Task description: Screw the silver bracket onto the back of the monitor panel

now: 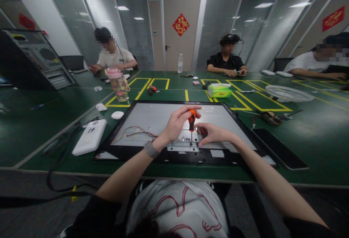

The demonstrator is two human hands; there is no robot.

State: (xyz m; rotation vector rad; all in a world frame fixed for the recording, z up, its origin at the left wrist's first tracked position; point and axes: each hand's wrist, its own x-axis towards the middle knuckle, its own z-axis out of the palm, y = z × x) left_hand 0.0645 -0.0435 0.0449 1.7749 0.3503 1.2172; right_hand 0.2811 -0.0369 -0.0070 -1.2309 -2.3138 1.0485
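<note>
My left hand is closed on the handle of an orange and black screwdriver, its fingers reaching over the handle's top. The screwdriver stands upright, its tip down at a metal bracket on the near part of a flat display panel. Just right of the shaft is my right hand, thumb and fingers curved and apart. Its thumb tip lies at the bracket's right end; whether it presses there I cannot tell. Thin coloured wires run across the grey panel back to the left. The screw under the tip is hidden.
Left of the panel lie a white power bank and a pink-lidded bottle. A black phone is on the right. Beyond are a green tissue pack and a white round grille. Several people sit across the table.
</note>
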